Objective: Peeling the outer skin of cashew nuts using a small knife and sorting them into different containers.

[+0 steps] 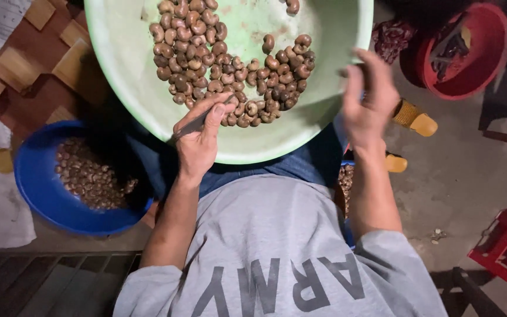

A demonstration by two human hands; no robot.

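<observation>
Left hand (198, 138) clenched on a thin metal tool (196, 122) at the nuts' (230, 58) near edge in the lap-held green basin (323, 117). Right hand (368, 103) is blurred, grasp undeterminable. Tool tip is best kept off those fingers.

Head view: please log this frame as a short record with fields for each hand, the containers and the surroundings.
left hand: grips a thin dark metal tool at the nut pile
right hand: raised over the basin edge, blurred, grasp unclear
basin: wide pale green plastic basin on the lap, holding brown nuts
bowl: round blue plastic bowl, more nuts
surroundings: red plastic tub, red stool
</observation>
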